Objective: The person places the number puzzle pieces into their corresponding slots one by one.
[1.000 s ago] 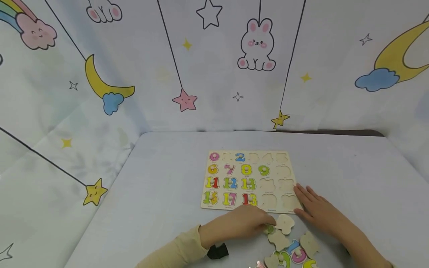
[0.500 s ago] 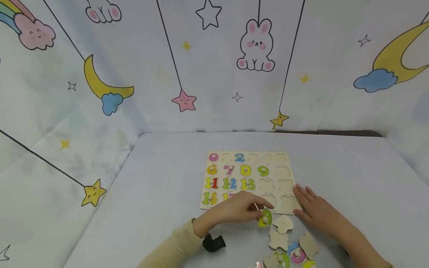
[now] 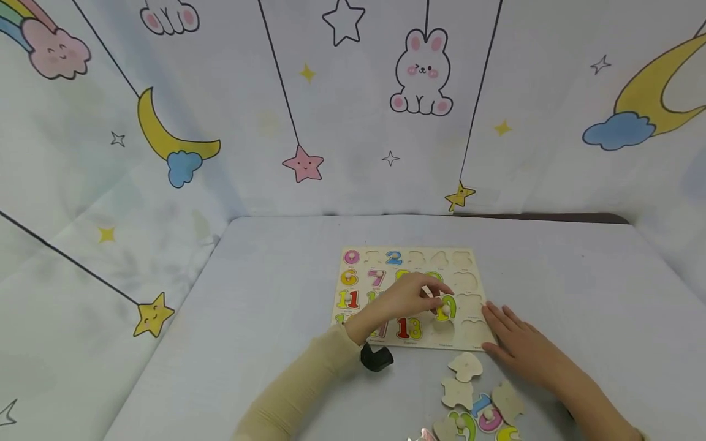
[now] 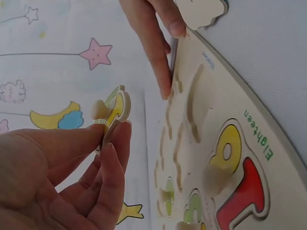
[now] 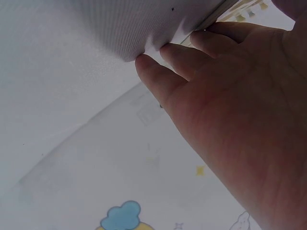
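Note:
My left hand (image 3: 401, 301) pinches a wooden number 19 puzzle piece (image 3: 449, 307) over the right half of the number board (image 3: 432, 345). In the left wrist view the piece (image 4: 115, 112) is tilted, its round knob (image 4: 99, 110) showing, and it is held apart from the board. Numbers such as 18 (image 3: 409, 329), 11 and 6 sit in their recesses; several recesses at the right and top are bare. My right hand (image 3: 521, 344) lies with extended fingers against the board's right edge; its fingertips (image 5: 144, 61) touch the table cloth in the right wrist view.
Loose puzzle pieces lie in front of the board, some with the plain back up (image 3: 458, 392), others showing colours, like a pink and blue one (image 3: 488, 416). A black curved object (image 3: 377, 358) is by the left wrist. A printed cloth wall (image 3: 353, 122) stands behind the table.
My left hand has picked up the 19 piece from the loose pieces and moved it up and forward over the board. The right hand has stayed in place.

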Tool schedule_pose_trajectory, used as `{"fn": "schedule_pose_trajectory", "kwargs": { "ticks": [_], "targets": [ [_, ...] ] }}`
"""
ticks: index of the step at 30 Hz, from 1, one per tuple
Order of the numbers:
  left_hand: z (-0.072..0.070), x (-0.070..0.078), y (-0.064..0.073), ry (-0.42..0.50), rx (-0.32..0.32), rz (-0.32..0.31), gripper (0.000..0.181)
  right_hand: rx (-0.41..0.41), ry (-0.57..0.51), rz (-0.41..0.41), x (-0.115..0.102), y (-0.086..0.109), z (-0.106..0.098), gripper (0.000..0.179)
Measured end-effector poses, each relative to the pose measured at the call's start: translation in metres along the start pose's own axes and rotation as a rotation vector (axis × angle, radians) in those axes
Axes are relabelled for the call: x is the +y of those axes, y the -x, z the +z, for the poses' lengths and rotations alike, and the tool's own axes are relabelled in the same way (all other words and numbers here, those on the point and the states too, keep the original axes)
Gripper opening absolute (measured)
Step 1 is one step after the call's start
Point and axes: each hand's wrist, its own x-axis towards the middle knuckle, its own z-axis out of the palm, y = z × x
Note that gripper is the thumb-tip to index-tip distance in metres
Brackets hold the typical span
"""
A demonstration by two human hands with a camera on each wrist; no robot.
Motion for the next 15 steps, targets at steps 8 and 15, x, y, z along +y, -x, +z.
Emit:
{"fn": "schedule_pose_trajectory", "kwargs": {
  "ticks": [8, 15],
  "targets": [
    [0.014, -0.018, -0.011, -0.151, -0.063, -0.086, 0.019, -0.01, 0.01, 0.003, 0.002, -0.002, 0.001, 0.07],
    [0.026, -0.021, -0.001, -0.354, -0.072, 0.004, 0.019, -0.016, -0.001, 0.008, 0.002, -0.001, -0.001, 0.07]
  ]
}}
